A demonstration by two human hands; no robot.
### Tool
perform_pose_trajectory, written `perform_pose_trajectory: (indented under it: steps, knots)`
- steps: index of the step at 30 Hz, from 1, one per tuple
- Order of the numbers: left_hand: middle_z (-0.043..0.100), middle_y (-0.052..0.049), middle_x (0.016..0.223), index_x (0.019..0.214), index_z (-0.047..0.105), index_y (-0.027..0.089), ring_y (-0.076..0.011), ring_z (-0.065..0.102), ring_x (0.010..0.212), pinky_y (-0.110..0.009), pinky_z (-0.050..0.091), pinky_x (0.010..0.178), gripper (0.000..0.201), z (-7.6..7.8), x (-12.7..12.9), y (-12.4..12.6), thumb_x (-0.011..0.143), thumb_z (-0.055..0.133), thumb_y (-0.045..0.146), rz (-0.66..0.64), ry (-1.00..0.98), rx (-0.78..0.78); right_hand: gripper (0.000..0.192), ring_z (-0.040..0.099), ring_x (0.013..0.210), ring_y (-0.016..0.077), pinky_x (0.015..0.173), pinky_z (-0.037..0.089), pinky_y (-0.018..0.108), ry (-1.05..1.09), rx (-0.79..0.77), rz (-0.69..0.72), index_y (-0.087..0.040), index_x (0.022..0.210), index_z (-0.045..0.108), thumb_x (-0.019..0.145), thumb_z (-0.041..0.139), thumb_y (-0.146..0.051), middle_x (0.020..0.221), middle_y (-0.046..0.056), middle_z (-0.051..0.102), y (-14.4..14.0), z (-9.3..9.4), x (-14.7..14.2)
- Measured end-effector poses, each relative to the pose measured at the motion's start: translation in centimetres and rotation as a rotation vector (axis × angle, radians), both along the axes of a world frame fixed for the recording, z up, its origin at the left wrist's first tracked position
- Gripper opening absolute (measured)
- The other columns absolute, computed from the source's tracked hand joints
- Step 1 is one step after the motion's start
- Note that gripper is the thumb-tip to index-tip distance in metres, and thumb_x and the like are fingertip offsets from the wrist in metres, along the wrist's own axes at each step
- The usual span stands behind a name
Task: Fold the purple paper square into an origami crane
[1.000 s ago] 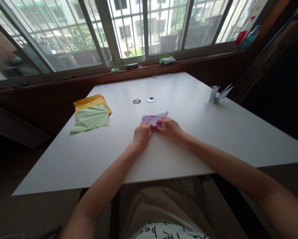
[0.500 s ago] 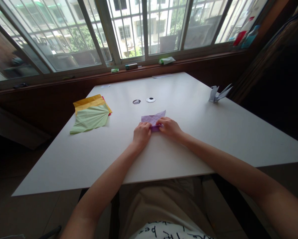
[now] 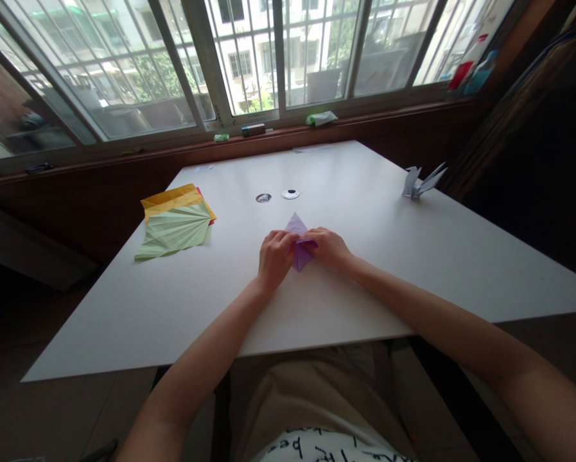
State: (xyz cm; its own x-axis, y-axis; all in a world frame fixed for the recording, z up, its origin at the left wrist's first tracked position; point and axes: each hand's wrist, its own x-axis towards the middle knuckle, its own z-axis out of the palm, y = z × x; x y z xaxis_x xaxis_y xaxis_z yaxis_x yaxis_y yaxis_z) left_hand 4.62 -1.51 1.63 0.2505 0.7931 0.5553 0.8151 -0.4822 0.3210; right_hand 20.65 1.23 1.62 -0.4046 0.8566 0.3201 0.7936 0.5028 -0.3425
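Head view. We see both hands meeting on a purple origami paper [image 3: 298, 247] that lies on the white table [image 3: 365, 269], near its middle. The left hand [image 3: 274, 254] pinches the paper's left side; the right hand [image 3: 330, 246] pinches its right side, so that a narrow kite shape with its point toward the window shows between them. To fold well here, we judge that the edges should be aligned on the centre line before the crease is pressed flat, with the tip kept sharp. A stack of pleated green and yellow sheets [image 3: 174, 221] lies well apart to the left, a finished paper crane [image 3: 420, 182] near the right edge. The fingertips hide the paper's flanks; we cannot tell how many layers are held. Two small round objects [image 3: 277, 196] beyond the paper are too small to identify.
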Motion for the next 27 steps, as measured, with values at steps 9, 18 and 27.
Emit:
perform_pose_trajectory:
  steps: [9,18,27]
  knots:
    - [0.063,-0.003,0.08,0.088,0.059,0.02,-0.0111,0.058,0.078,-0.022,0.044,0.072,0.026,0.4,0.0,-0.8,0.089,0.038,0.035,-0.201,0.074,-0.008,0.025,0.059,0.075,0.0163,0.06,0.034,0.024,-0.12,-0.034,-0.108,-0.023,0.086,0.069,0.084,0.044,-0.027,0.083,0.004,0.068,-0.3,0.8,-0.1]
    - [0.054,-0.01,0.124,0.119,0.047,0.018,-0.0209,0.05,0.114,-0.035,0.04,0.096,0.039,-1.0,0.2,0.3,0.082,0.051,0.029,-0.188,0.167,-0.248,0.029,0.06,0.078,0.0171,0.064,0.038,0.025,-0.036,0.005,-0.132,-0.025,0.095,0.067,0.087,0.039,-0.027,0.088,0.003,0.069,-0.1,0.3,-0.2]
    - [0.056,-0.011,0.123,0.126,0.04,0.017,-0.0233,0.054,0.109,-0.034,0.043,0.089,0.041,-0.6,0.2,0.2,0.087,0.04,0.028,-0.021,0.17,-0.308,0.028,0.059,0.094,0.0186,0.078,0.043,0.028,0.205,0.113,-0.113,-0.021,0.104,0.064,0.086,0.043,-0.02,0.099,0.005,0.067,-0.2,0.3,-0.2]
